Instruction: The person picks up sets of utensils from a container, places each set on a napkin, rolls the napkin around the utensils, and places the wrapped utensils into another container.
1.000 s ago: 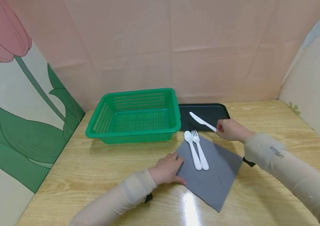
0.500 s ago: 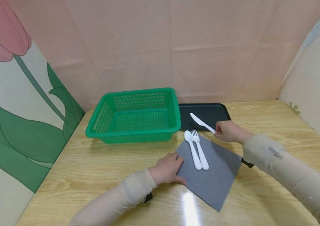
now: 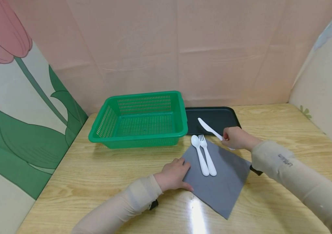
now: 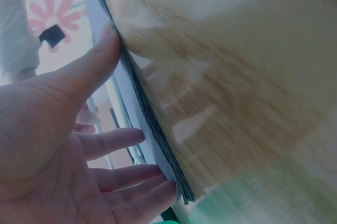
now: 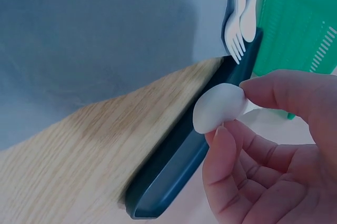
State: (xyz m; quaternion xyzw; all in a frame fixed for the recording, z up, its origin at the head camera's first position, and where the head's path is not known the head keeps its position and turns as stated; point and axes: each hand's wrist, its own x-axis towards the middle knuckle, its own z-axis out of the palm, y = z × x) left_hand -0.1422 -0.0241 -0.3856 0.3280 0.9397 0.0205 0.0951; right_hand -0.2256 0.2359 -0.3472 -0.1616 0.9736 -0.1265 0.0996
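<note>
My right hand (image 3: 237, 138) pinches a white plastic knife (image 3: 208, 127) by its handle, thumb against fingertips. Its blade slants up and left, overlapping the black tray in the head view. The rounded handle end (image 5: 218, 108) faces the right wrist camera. Below lies a grey layered napkin (image 3: 224, 188), turned like a diamond. On it a white spoon (image 3: 200, 158) and a white fork (image 3: 208, 157) lie side by side, heads toward the tray. My left hand (image 3: 173, 175) rests at the napkin's left corner, thumb and fingers spread along its edges (image 4: 152, 124).
A green slotted basket (image 3: 142, 139) stands left of the tray with nothing in it. The black tray (image 3: 221, 113) sits at the back, partly behind the basket. Wooden table (image 3: 119, 169) surrounds them, with a pink backdrop behind and printed walls at both sides.
My right hand has shifted a little left and toward me with the knife, and the handle end now shows below the hand. The left hand, napkin, spoon and fork stay put.
</note>
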